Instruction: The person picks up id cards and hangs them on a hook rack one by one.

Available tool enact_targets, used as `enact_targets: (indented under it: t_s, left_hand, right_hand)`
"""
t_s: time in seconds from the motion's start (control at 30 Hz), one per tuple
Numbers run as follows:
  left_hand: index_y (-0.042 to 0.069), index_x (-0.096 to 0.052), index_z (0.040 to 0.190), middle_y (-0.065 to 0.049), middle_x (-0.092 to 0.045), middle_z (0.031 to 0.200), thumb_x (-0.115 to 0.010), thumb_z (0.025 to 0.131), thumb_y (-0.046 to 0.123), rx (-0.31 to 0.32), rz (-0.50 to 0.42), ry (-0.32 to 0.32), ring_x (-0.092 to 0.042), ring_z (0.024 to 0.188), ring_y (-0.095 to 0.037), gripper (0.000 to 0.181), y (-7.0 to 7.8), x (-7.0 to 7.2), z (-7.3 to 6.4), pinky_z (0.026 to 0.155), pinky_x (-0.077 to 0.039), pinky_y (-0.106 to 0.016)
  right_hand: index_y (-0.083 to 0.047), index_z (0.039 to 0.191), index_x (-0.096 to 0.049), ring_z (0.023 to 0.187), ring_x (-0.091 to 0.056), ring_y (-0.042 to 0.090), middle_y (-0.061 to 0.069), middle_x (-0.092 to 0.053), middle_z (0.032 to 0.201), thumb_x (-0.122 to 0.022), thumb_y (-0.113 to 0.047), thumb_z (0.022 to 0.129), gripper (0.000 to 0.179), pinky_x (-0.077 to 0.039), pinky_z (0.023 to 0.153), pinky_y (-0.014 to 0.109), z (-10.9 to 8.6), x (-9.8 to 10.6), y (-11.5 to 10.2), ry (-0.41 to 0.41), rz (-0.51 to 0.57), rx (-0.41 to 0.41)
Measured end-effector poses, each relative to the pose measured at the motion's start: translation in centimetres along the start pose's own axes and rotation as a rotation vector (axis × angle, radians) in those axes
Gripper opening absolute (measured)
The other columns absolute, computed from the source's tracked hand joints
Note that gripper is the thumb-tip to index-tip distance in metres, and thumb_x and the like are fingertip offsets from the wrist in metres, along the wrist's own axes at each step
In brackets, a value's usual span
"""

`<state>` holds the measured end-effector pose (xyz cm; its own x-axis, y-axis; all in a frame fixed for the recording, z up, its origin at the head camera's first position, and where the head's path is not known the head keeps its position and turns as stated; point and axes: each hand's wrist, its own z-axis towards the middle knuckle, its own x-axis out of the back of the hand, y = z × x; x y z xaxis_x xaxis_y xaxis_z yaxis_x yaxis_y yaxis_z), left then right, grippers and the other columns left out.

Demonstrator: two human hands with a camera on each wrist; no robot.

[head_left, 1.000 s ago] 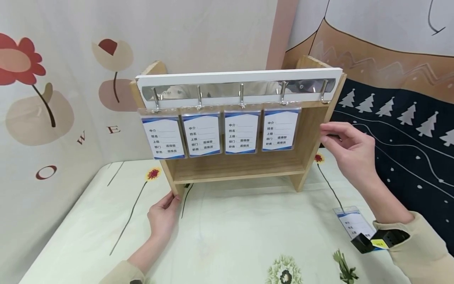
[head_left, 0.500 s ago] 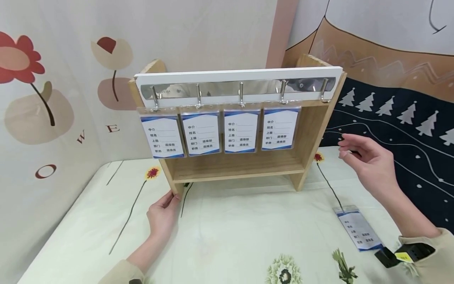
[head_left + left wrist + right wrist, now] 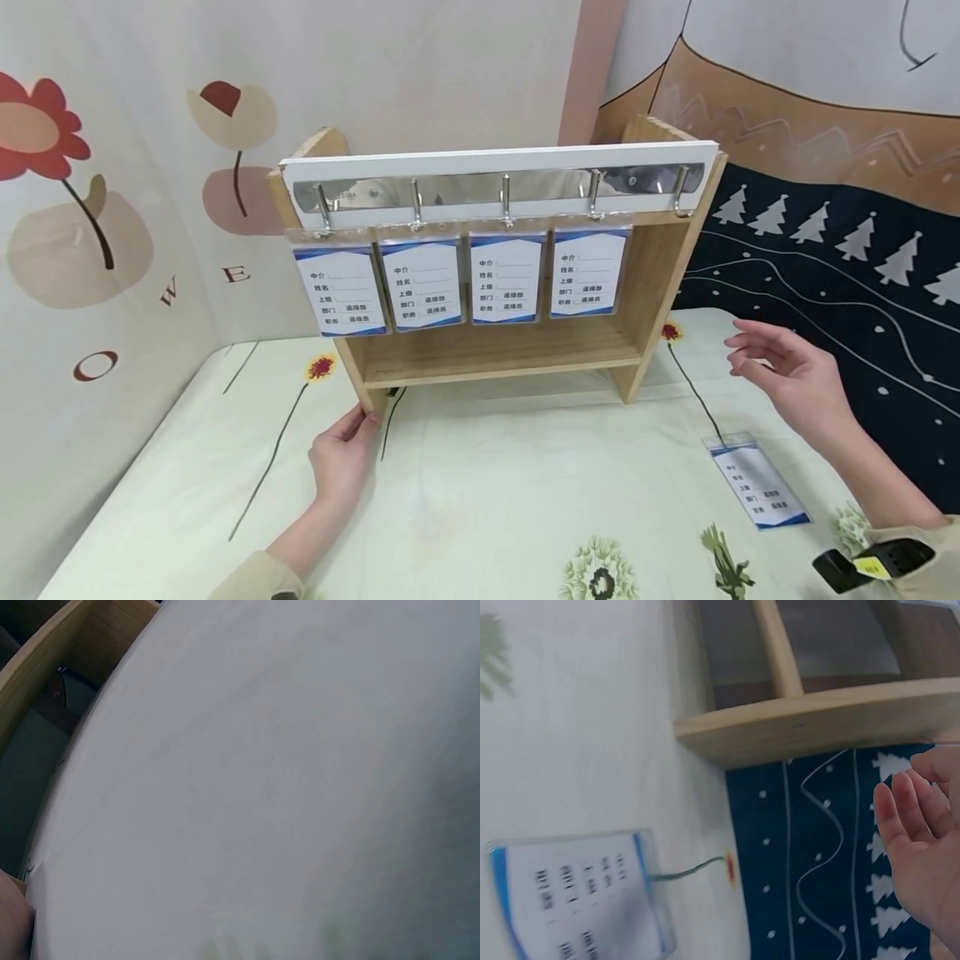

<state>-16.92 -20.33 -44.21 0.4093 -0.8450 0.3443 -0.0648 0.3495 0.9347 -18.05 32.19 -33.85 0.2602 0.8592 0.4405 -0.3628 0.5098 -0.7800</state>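
Note:
A wooden rack [image 3: 495, 358] stands on the table, with a white hook strip [image 3: 495, 154] along its top front. Several badge holders [image 3: 506, 279] hang side by side from the metal hooks; the rightmost hook [image 3: 681, 192] carries none. My left hand [image 3: 341, 458] pinches the foot of the rack's left side panel between thumb and fingers. To the right of the rack, my right hand [image 3: 795, 375] is in the air with loosely bent fingers and nothing in it. Below that hand, one badge holder [image 3: 759, 483] lies flat on the table, also seen in the right wrist view.
A pale flower-printed cloth [image 3: 480, 500] covers the table. Behind the rack hangs a light printed curtain [image 3: 450, 75], and a dark tree-patterned cloth [image 3: 825, 317] is at the right. A black wrist camera [image 3: 873, 562] sits on the right sleeve.
My right hand has moved away from the rack's right panel, to the right and down. The left hand stays on the rack's foot, and the badge holders have not moved.

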Motion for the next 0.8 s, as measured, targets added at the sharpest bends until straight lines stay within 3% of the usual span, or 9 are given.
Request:
enact_targets:
  t_s: [0.23,0.57,0.8]
  left_hand:
    - [0.000,-0.060,0.140,-0.019,-0.063,0.132,-0.061,0.103,0.018,0.007,-0.012,0.000,-0.063,0.123,-0.030,0.040,-0.1,0.0,0.0,0.075,-0.043,0.000]
    - [0.001,-0.060,0.140,-0.019,-0.063,0.133,-0.061,0.103,0.017,0.006,-0.007,0.004,-0.063,0.122,-0.031,0.040,0.0,0.1,0.0,0.085,-0.049,-0.011]
    - [0.002,-0.062,0.138,-0.017,-0.065,0.131,-0.062,0.103,0.017,-0.001,0.009,0.021,-0.064,0.121,-0.030,0.039,0.0,0.0,0.0,0.082,-0.047,-0.006]
  right_hand:
    - [-0.024,0.132,-0.065,0.087,-0.068,-0.005,-0.021,-0.070,0.103,-0.066,0.010,0.094,0.051,-0.052,0.076,0.008,-0.5,0.6,2.2,-0.055,0.031,-0.007]
    - [-0.013,0.138,-0.062,0.093,-0.063,-0.014,-0.030,-0.066,0.104,-0.071,-0.003,0.096,0.044,-0.049,0.077,0.004,-1.2,1.2,5.1,-0.132,-0.061,-0.071]
    - [-0.020,0.137,-0.061,0.095,-0.061,-0.015,-0.031,-0.066,0.105,-0.071,-0.008,0.098,0.042,-0.049,0.077,0.005,-1.6,1.4,6.2,-0.178,-0.040,-0.119]
